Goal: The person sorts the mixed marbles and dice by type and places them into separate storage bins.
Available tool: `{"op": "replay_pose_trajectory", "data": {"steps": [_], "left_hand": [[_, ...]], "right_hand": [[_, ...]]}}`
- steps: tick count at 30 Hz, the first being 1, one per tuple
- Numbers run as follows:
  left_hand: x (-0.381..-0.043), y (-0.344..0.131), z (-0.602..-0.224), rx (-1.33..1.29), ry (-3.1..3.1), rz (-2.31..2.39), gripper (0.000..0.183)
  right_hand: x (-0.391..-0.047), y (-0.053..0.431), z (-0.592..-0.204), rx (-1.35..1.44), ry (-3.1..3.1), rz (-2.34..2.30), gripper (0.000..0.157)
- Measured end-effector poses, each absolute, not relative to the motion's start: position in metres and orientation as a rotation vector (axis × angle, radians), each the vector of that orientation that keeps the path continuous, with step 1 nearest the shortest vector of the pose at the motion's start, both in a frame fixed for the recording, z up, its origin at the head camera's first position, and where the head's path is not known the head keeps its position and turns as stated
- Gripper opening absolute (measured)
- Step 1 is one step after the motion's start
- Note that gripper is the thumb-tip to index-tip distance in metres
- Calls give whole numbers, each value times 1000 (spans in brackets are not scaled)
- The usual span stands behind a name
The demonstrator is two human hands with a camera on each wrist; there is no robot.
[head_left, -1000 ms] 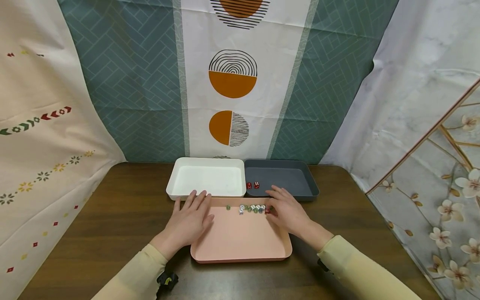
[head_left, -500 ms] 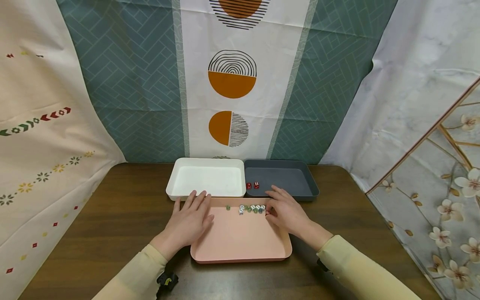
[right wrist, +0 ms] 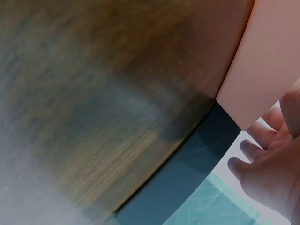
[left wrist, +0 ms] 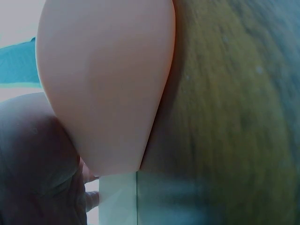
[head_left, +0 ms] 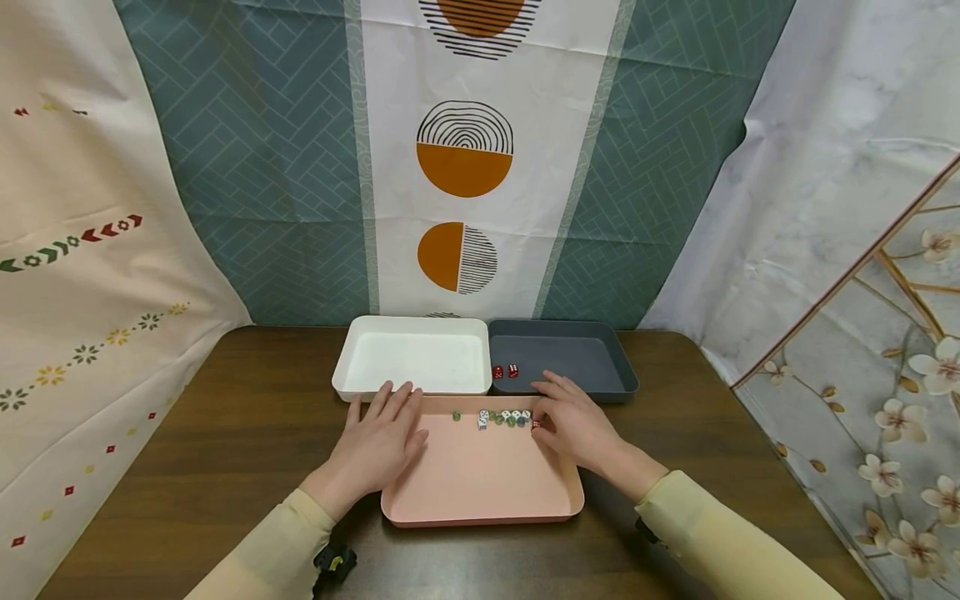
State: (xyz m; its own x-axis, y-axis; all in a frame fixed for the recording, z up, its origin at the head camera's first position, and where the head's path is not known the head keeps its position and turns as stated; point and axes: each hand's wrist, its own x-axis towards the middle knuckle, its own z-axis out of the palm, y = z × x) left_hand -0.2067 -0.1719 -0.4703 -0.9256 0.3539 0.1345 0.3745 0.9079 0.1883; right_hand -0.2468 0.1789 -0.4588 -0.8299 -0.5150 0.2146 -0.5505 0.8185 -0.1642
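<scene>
In the head view my right hand [head_left: 573, 421] is over the right back corner of the pink tray [head_left: 480, 483], its thumb and index finger pinching a red die [head_left: 536, 425]. Just left of those fingertips, a cluster of small white dice [head_left: 516, 414] and greenish translucent dice [head_left: 499, 420] lies along the tray's back side. One green die [head_left: 456, 415] sits apart, further left. My left hand [head_left: 378, 442] lies spread over the pink tray's left edge, fingertips reaching the white tray's front rim, and holds nothing. Both wrist views show mostly tray walls and tabletop.
Behind the pink tray stand a white tray [head_left: 412, 354] and, to its right, a dark grey tray [head_left: 573, 358]. Two red dice [head_left: 513, 370] lie in the grey tray's left part. All the trays rest on a brown wooden table [head_left: 247, 433], with patterned cloths hanging around it.
Both hands stay almost in place. At the right fingertips the red die has turned or shifted slightly, and the green bit seen beside it a second ago is now hidden.
</scene>
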Motion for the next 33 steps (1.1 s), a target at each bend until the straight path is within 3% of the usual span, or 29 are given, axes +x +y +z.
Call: {"op": "replay_pose_trajectory", "data": {"steps": [33], "left_hand": [[-206,-173,-468,-573,-2958,-328,68]], "right_hand": [[-247,186,-443,905,-2728,379,16]]}}
